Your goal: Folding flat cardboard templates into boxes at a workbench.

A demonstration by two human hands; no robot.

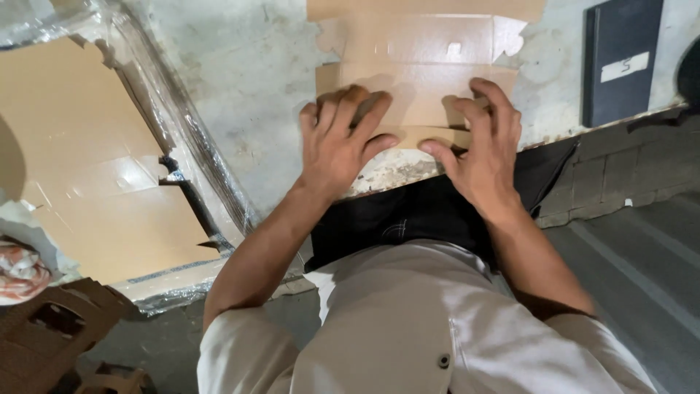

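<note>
A flat brown cardboard box blank [419, 55] lies on a worn white table [248, 66], its near edge at the table's front. My left hand [339, 142] presses down on the blank's near flap with fingers spread. My right hand [481, 142] does the same on the right side, its thumb hooked at the flap's front edge. Both hands lie flat on the cardboard and press the near flap down along a crease.
A plastic-wrapped stack of flat cardboard [95, 175] lies at the left. A dark book-like object [620, 58] with a white label rests on the table's right end. Loose cardboard pieces [51, 328] lie at lower left. Paved floor [642, 219] shows at the right.
</note>
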